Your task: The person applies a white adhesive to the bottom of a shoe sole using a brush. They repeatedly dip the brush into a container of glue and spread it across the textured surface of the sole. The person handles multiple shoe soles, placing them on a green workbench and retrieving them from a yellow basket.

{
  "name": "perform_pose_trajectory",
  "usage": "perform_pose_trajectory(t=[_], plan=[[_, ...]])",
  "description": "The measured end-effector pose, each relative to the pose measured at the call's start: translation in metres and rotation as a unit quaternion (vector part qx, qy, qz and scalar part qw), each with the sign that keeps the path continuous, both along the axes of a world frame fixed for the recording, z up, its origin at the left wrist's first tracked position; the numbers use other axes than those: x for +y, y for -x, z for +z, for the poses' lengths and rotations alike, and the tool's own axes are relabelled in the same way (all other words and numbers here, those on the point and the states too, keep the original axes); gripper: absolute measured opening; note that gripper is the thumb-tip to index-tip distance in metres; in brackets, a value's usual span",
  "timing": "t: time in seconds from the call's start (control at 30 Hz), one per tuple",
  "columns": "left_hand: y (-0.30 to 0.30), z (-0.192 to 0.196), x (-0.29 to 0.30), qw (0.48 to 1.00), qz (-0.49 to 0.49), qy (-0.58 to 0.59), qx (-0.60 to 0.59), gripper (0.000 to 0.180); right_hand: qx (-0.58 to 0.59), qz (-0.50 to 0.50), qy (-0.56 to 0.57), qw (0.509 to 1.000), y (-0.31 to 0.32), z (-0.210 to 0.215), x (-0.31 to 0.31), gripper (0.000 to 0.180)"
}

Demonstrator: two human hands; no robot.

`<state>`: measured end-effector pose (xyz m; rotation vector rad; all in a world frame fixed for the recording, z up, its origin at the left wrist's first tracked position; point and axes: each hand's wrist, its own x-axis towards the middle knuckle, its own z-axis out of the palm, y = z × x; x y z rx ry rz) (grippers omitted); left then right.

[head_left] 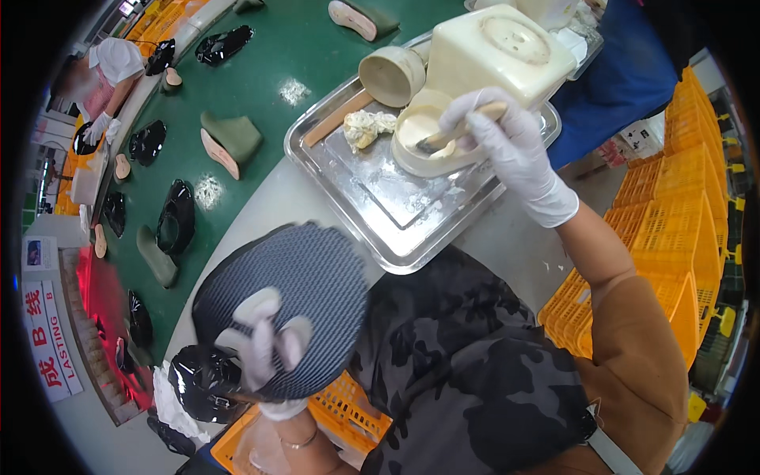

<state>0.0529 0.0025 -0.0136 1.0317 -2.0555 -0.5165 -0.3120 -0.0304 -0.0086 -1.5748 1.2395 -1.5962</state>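
Observation:
My gloved right hand (518,162) is closed around the wooden handle of a brush (433,143). The brush's dark bristles dip into a round cream-coloured tub (414,164) with whitish paste inside. On the left, my gloved left hand (261,344) grips a wide dark-grey ribbed piece (309,265), its fingers lying across the surface. What kind of part this piece is, I cannot tell. Beside that hand sits a glossy black shoe upper (204,380) with a small buckle, partly hidden. A metal tray (396,257) carries the tub.
Also on the tray are a cream container (507,59), an empty round cup (389,77) and a crumpled lump (364,131). Glossy black shoe uppers (176,218) and green shoe lasts (237,136) lie on a green belt (273,43). Orange crates (661,214) stand right. Another person (111,71) works far left.

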Motion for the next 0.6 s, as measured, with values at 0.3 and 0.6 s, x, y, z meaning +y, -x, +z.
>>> perform_pose_trajectory(t=[0.3, 0.6], plan=[[0.074, -0.007, -0.017, 0.641, -0.097, -0.663, 0.375, 0.032, -0.024, 0.005, -0.015, 1.000, -0.002, 0.026, 0.002, 0.023], [0.108, -0.002, -0.024, 0.656, -0.118, -0.707, 0.237, 0.021, 0.162, 0.128, 0.130, 0.970, -0.031, 0.045, -0.014, 0.017]])
